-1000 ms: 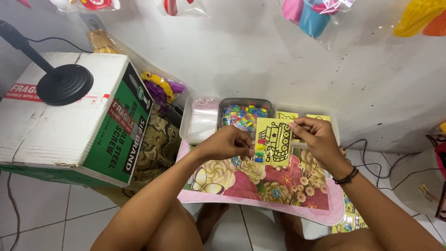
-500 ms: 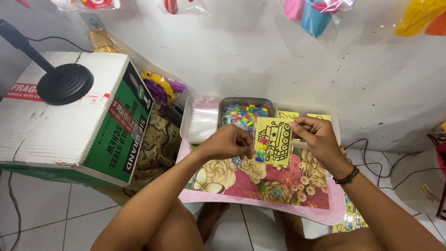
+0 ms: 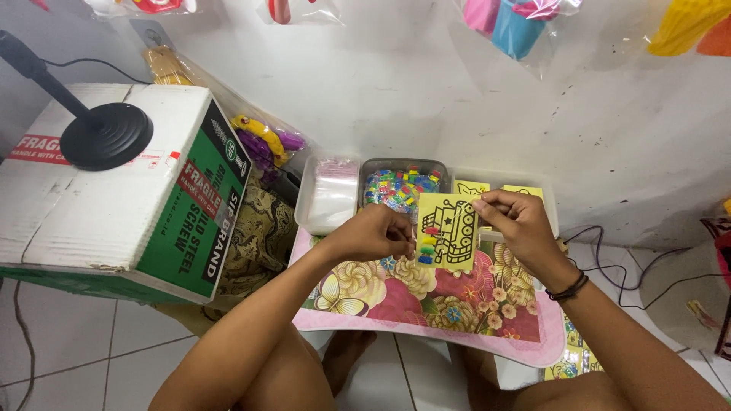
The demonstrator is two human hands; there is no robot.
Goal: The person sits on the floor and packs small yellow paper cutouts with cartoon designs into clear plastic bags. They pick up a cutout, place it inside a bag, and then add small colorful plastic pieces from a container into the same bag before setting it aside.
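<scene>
Fingers (image 3: 493, 207) of the right hand (image 3: 518, 228) pinch the upper right edge of a yellow picture card (image 3: 449, 230), holding it upright above the floral lap tray (image 3: 426, 304). The card bears a black line drawing of a tank, with small coloured patches along its left side. The left hand (image 3: 373, 232) is curled narrow at the card's left edge, fingertips touching or just beside the coloured patches; whether it grips anything small cannot be told. A black band (image 3: 567, 289) circles the right wrist.

Far of the hands, three shallow containers stand in a row against the white wall (image 3: 426, 99): a clear tray with a stack of plastic bags (image 3: 329, 194) at left, a dark tray of small multicoloured pieces (image 3: 400, 186) in the middle, and a tray holding further yellow cards (image 3: 525, 192) at right, partly hidden by the right hand. To the left, a large white and green cardboard box (image 3: 129, 198) carries a black round stand base (image 3: 106, 135). Between the box and the trays lies a bag of yellow and purple plastic toys (image 3: 263, 141). More printed cards (image 3: 567, 365) lie near the right edge of the lap tray, on the tiled floor (image 3: 76, 358).
</scene>
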